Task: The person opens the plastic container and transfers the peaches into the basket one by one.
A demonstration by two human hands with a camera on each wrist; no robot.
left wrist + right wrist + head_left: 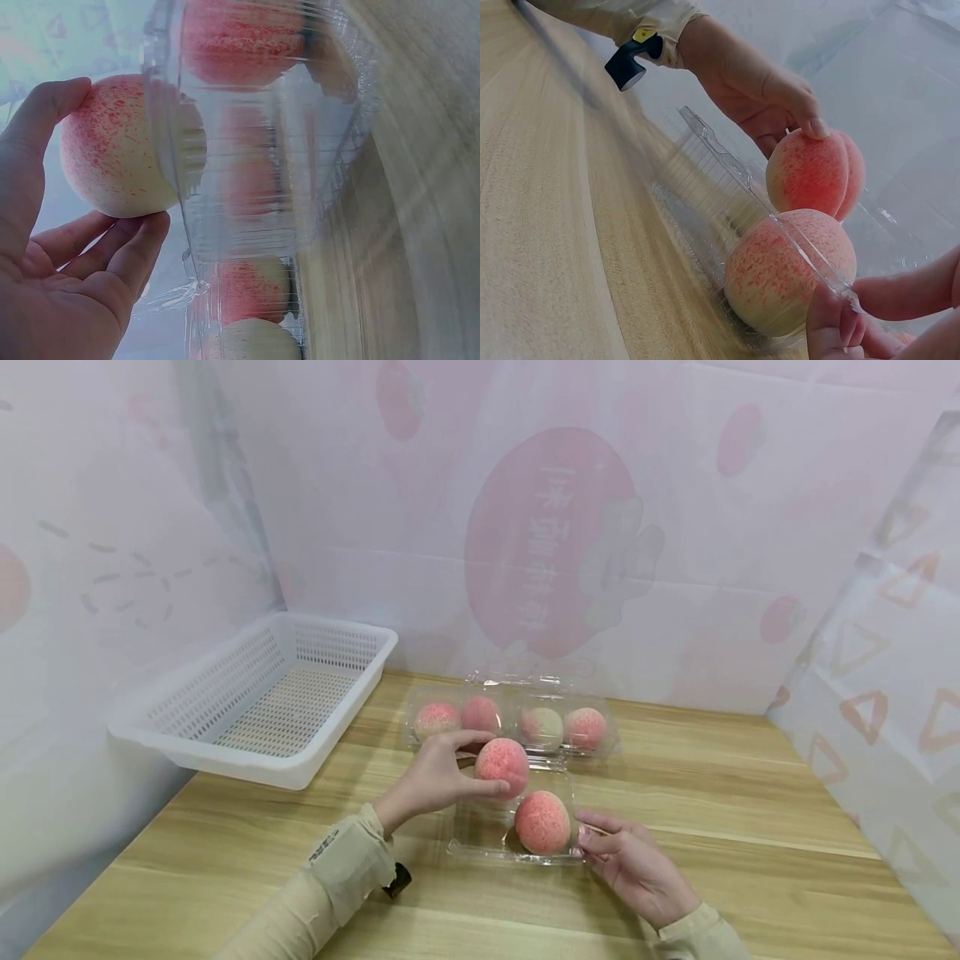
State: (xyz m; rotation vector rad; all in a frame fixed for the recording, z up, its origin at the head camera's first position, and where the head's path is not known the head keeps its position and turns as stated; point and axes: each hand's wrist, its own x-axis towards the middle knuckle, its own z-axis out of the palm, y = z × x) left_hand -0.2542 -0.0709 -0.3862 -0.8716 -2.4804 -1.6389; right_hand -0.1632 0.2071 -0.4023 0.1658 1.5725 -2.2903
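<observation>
Left of frame: white basket (pixel 225 710) on the table (pixel 750 827). Centre: left hand (pixel 431 781) grips a peach (pixel 502 766) above the open clear tray (pixel 480 839). Right of centre: right hand (pixel 637 864) pinches the tray's edge beside a second peach (pixel 542 822).

A white perforated basket (pixel 262 697) sits at the back left of the wooden table (pixel 750 827). Behind the near tray, a second clear clamshell (pixel 513 722) holds four peaches. Printed pink sheeting (pixel 555 527) hangs around.
</observation>
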